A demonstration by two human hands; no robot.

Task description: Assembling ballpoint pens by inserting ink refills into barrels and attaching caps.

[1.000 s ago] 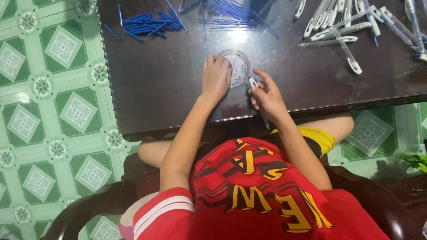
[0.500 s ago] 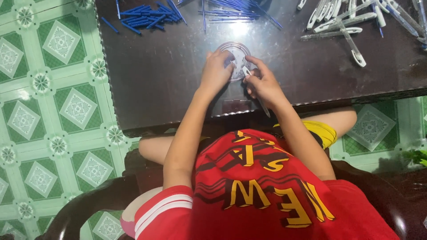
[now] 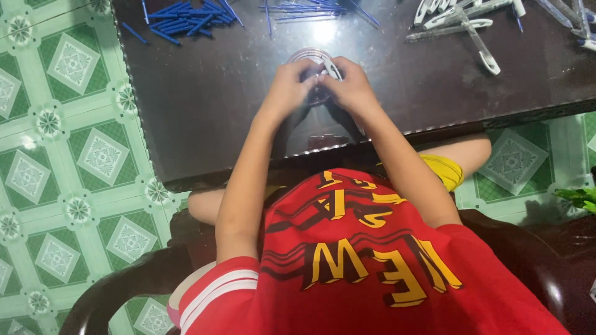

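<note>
Seen from above, a seated person in a red shirt leans over a dark glossy surface (image 3: 205, 99), with green patterned floor tiles (image 3: 56, 155) at the far left. At the surface's upper left lies a loose pile of short blue pen parts (image 3: 186, 18). Moving right, the left hand (image 3: 287, 87) and right hand (image 3: 351, 87) meet over a small clear round dish (image 3: 308, 57) near the middle of the surface. A white pen barrel (image 3: 332, 67) sits between them, just where the fingertips touch; the fingers of both hands are curled narrowly around it, the right hand seeming to hold it and the left pinching at its end, though the exact grip is hidden. The barrel's long axis slants away from the person toward the upper left, over the dish; which end is the tip cannot be told. Both hands are equally near it. Farther right, at the upper edge, lies a scatter of white pen barrels (image 3: 472, 25), well apart from the hands.
</note>
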